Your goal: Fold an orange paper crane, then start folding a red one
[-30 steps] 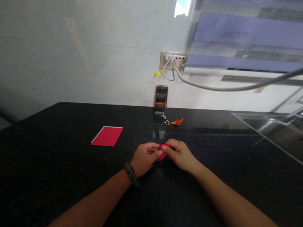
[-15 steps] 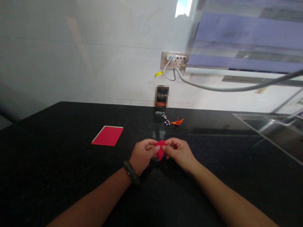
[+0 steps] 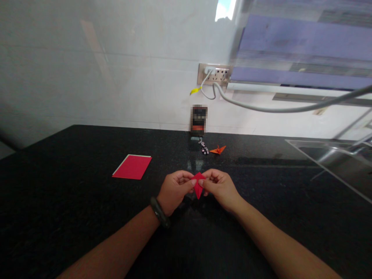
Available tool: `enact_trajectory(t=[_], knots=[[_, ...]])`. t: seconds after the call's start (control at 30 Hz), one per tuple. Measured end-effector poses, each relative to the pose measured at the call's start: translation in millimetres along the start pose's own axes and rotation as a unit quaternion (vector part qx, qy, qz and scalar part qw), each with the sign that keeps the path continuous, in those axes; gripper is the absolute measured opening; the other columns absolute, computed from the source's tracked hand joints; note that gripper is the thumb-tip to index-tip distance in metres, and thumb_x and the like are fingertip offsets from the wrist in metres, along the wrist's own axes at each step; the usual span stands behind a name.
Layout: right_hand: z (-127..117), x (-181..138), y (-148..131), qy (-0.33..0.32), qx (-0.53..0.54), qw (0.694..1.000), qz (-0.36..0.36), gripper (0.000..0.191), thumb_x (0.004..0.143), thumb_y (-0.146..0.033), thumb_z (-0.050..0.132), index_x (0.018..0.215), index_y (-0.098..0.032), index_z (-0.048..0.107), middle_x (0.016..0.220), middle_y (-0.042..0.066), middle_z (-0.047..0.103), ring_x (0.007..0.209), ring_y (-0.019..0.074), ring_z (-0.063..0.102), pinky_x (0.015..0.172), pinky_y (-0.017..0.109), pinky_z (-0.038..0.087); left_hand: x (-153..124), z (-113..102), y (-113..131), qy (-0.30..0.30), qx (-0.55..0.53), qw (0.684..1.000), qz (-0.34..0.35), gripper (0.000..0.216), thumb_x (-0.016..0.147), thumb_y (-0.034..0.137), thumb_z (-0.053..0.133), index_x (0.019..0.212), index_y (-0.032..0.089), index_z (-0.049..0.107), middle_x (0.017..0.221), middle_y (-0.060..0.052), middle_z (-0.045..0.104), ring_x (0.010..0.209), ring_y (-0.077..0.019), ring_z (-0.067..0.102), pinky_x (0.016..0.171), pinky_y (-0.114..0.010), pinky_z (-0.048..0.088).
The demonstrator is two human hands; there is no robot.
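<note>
Between my hands is a small piece of folded red origami paper (image 3: 198,189), kite-shaped, its long point towards me and a crease down its middle. My left hand (image 3: 177,190) pinches its left side, thumb on top and fingers curled behind. On the opposite side my right hand (image 3: 221,188) pinches it the same way. The fingertips behind the paper are partly hidden. A dark bangle (image 3: 160,212) circles my left wrist. Beyond my right hand stands an orange paper crane (image 3: 218,150).
A stack of square paper, red on top (image 3: 132,167), lies to the left on the black countertop (image 3: 72,201). A blurred-out dark device (image 3: 198,119) with a patterned strap (image 3: 204,147) leans on the wall. Above it is a socket (image 3: 214,74) with a cable; a sink (image 3: 328,166) is at right.
The folded red paper has turned slightly, so its lower point now hangs straighter and a little lower. Both hands keep their pinch almost in place.
</note>
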State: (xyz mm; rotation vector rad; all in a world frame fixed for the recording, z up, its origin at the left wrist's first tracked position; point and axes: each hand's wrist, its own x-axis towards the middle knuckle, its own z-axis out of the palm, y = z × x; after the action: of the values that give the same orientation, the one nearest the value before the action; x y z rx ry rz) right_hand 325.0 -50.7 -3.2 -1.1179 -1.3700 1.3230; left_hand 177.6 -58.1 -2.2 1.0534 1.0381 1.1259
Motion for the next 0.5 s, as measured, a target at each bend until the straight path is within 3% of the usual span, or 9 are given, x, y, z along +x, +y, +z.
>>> enact_trajectory(t=[0.5], knots=[[1.7,-1.0,2.3,-0.01,0.066,0.998,-0.01,0.01,0.06,-0.021,0.067,0.069,-0.016,0.067,0.048,-0.003,0.057,0.038,0.0056,0.047,0.039,0.018,0.037,-2.1,-0.5,3.0,0.003,-0.01,0.999,0.033,0.01,0.057,0.013,0.066,0.065,0.013,0.06,0.047,0.004,0.058,0.044,-0.0061,0.051,0.046,-0.017,0.04]])
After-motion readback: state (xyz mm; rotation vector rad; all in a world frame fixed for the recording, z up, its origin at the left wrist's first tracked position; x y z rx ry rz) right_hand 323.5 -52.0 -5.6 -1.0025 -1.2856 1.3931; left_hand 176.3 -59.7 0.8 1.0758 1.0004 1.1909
